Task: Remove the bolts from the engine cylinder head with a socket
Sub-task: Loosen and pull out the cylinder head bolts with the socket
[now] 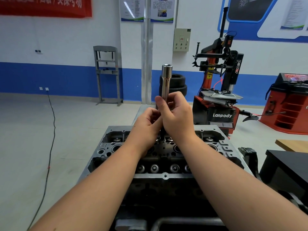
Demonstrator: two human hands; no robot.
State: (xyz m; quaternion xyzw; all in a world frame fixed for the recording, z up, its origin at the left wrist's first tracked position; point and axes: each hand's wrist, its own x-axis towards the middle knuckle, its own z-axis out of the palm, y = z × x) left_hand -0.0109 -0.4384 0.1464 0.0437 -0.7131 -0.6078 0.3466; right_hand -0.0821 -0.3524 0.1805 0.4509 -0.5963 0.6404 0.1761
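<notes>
Steel gleamed on the long socket (165, 79) we held upright above the middle of the cylinder head (165, 176). Our right hand (176, 114) curled round its lower shaft, and our left hand (146, 125), just beside, pinched the dark stem below. We judged a bolt was being lifted out of the head or parted from the tool; which, we could not tell. Next we would need to free it and seat the socket squarely on another bolt. Round valve springs (155, 168) sat in the head's near recesses.
</notes>
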